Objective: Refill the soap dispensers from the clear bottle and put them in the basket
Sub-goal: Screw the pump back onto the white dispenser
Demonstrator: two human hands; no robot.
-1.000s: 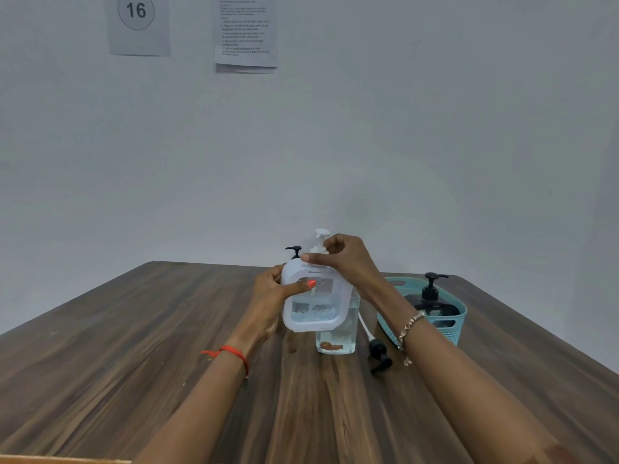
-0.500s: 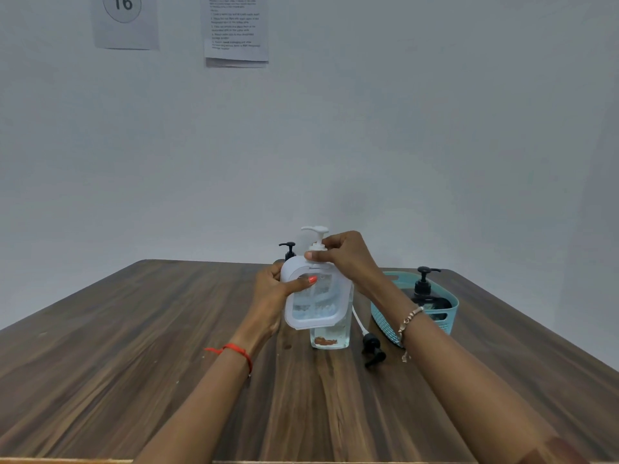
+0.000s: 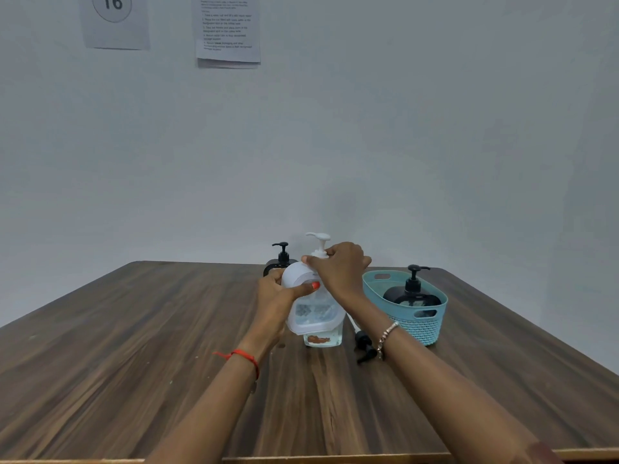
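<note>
My left hand (image 3: 279, 298) grips the side of a clear bottle (image 3: 315, 313) with a white pump (image 3: 320, 244), held upright just above the table. My right hand (image 3: 341, 266) curls round the collar of that pump at the bottle's neck. Behind and below the bottle stands a clear dispenser (image 3: 323, 339) with no pump on it. Its black pump head (image 3: 364, 346) lies on the table to the right. A teal basket (image 3: 422, 324) at the right holds one black dispenser (image 3: 412, 294). Another black dispenser (image 3: 279, 261) stands behind my left hand.
The wooden table (image 3: 134, 346) runs to the white wall at the back. Two paper sheets (image 3: 227, 28) hang high on the wall. The table's near edge crosses the bottom of the view.
The white pump has come up into plain view above my right hand. The view has shifted slightly; both hands stay on the bottle.
</note>
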